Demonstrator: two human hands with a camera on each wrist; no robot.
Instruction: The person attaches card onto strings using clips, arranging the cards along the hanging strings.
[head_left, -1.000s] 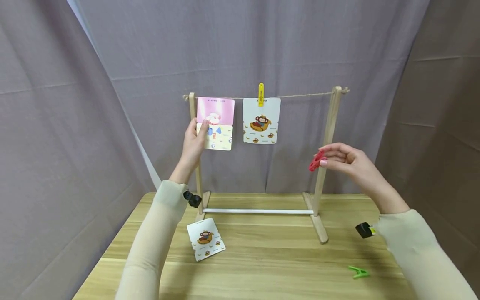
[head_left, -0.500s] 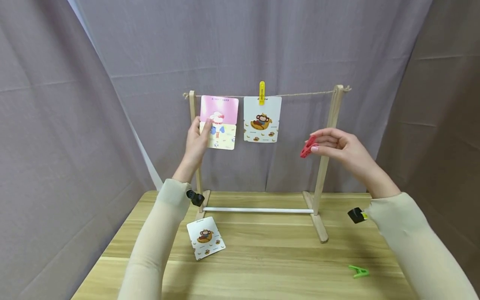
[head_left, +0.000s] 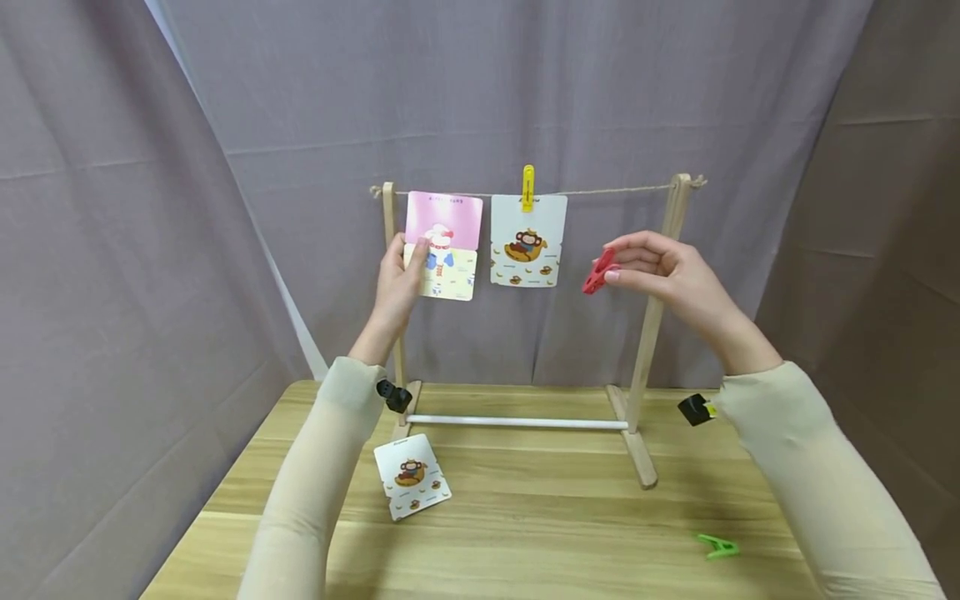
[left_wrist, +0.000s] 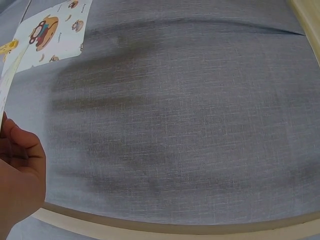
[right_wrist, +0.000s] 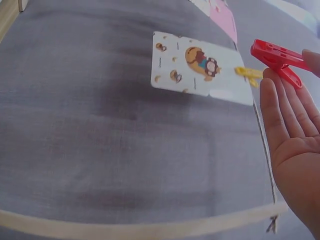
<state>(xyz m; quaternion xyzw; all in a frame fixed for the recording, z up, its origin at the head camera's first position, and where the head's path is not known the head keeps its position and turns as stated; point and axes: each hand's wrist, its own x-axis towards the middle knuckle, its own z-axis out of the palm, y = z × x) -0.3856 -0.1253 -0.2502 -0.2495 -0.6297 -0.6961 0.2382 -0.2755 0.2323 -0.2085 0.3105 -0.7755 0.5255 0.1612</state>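
My left hand [head_left: 399,279] pinches a pink and yellow card [head_left: 450,218] by its left edge, holding it upright at the left end of the string [head_left: 615,191]. The card's top edge is level with the string; whether they touch I cannot tell. My right hand [head_left: 663,267] holds a red clothespin [head_left: 598,273] between thumb and fingers, left of the right post. In the right wrist view the thumb presses one handle of the red clothespin [right_wrist: 280,57] and the fingers support the other. Between the hands, a white monkey card [head_left: 525,258] hangs from the string under a yellow clothespin [head_left: 528,190].
The string runs between two wooden posts [head_left: 651,333] joined low down by a white rod [head_left: 517,422]. Another monkey card [head_left: 412,475] lies on the wooden table [head_left: 540,533] at front left. A green clothespin [head_left: 718,547] lies at front right. Grey curtain [head_left: 300,108] hangs behind.
My right hand has moved left and upward with the red clothespin, coming closer to the string. The left hand and its pink and yellow card have shifted slightly right.
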